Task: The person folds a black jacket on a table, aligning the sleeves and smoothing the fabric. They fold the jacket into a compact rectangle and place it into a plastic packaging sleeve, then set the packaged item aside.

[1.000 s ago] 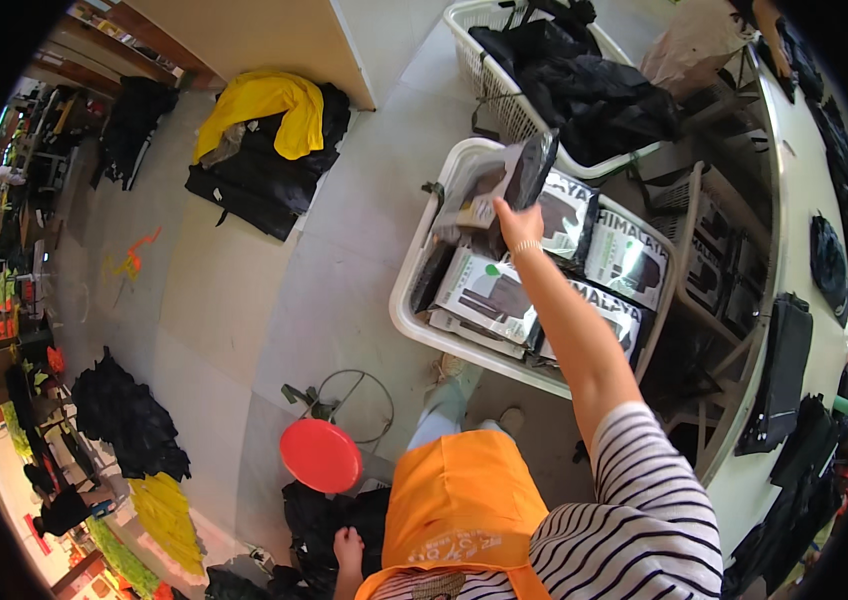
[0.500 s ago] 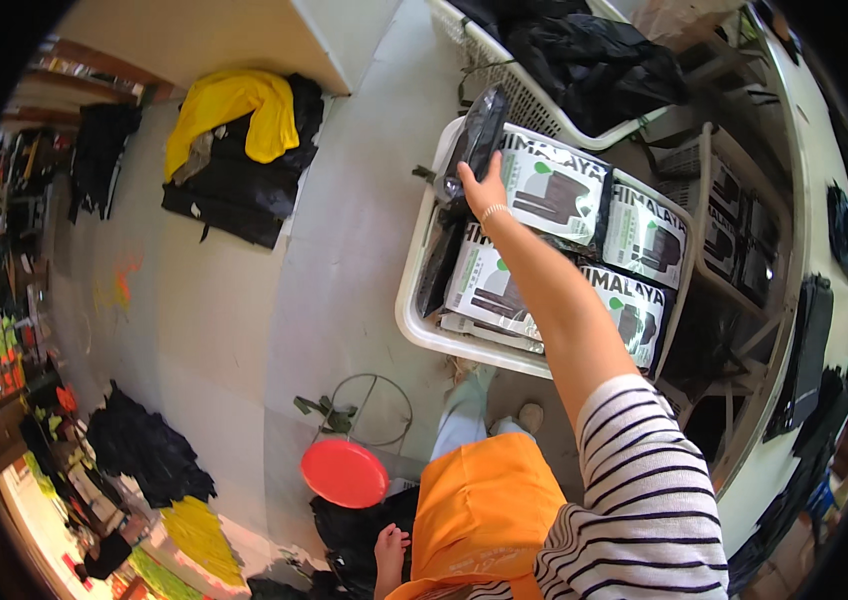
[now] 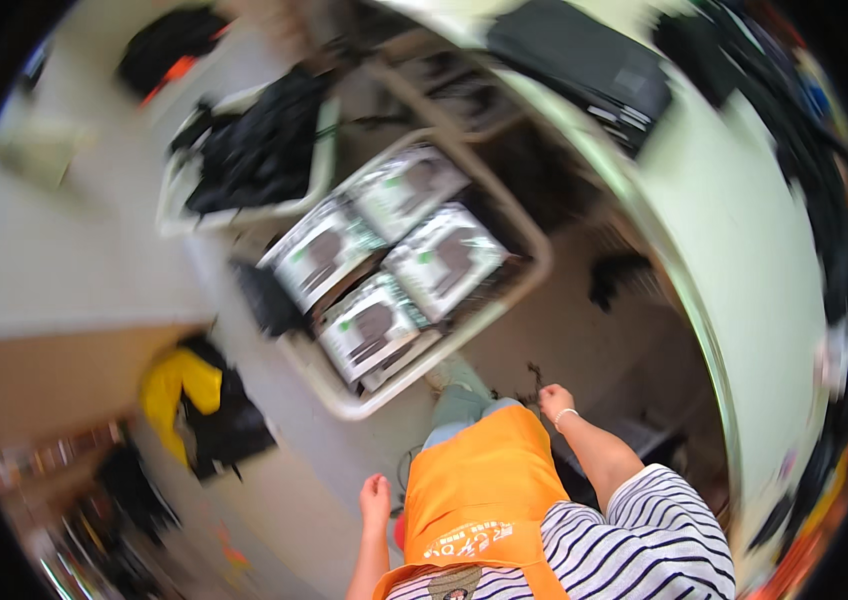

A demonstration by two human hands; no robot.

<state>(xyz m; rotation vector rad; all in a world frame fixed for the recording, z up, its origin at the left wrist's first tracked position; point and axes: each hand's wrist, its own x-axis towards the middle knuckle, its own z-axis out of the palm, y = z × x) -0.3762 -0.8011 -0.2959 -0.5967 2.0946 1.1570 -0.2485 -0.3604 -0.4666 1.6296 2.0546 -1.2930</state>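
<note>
My left hand (image 3: 376, 497) is low beside the orange apron (image 3: 484, 470), its fingers curled in and nothing seen in them. My right hand (image 3: 556, 403), with a pale bracelet at the wrist, hangs by the apron's right side, its fingers curled too. No held thing shows in it, though a small dark strip lies just past the fingertips. Ahead stands a white plastic basket (image 3: 464, 325) with stacks of flat white packages (image 3: 449, 258), each printed with a dark picture. A black plastic-wrapped packet (image 3: 269, 300) lies on its left rim. Both hands are apart from the basket.
A pale green tabletop (image 3: 744, 270) curves along the right, with folded black items (image 3: 584, 65) on it. Farther left is another white basket (image 3: 179, 215) of black cloth. Black and yellow cloth (image 3: 184, 390) lies in a pile at left. The picture is blurred.
My right hand has let go of the black packet on the basket's rim and drawn back to my side. The view has turned right, bringing the tabletop further in.
</note>
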